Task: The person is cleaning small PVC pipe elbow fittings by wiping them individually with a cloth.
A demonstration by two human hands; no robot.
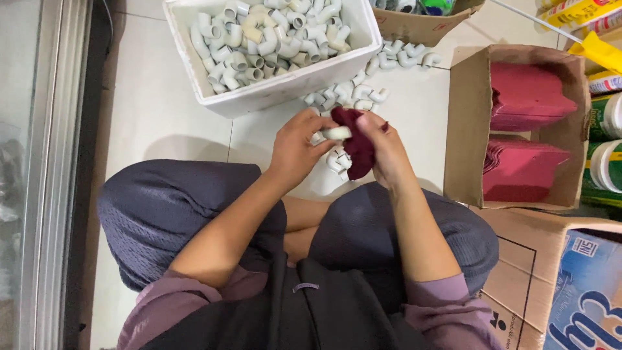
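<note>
Above the crossed knees, over pale glossy floor tile (162, 110): left hand (297, 154) curled around one end of a short white plastic pipe fitting (335, 133), fingers closed on it; right hand (383, 150) clamped on a dark maroon cloth (356, 146), soft and crumpled, bunched over the fitting's other end and hanging down past the palm; fitting smooth, tubular, matte white, held level between both hands.

Just beneath the hands, on the tile: small cluster of loose white elbow fittings (338, 161), partly hidden by the cloth. Farther out, between hands and box: scattered pile of elbow fittings (350, 94), curved, with collared ends, trailing toward the upper right.

Beyond that: white foam box (214, 91), thick-walled, rectangular, slightly chipped at the rim, heaped with more white and cream elbows (265, 39). To the right: open brown cardboard carton (468, 123), corrugated, holding two stacks of flat red sheets (525, 97), edges layered and wavy. Beside it at the far right edge: round white-lidded containers (606, 165), only partly in view. Lower right: printed blue and white cardboard box (586, 298). Legs in grey ribbed knit trousers (162, 214); mauve sleeves pushed up to the elbows.
</note>
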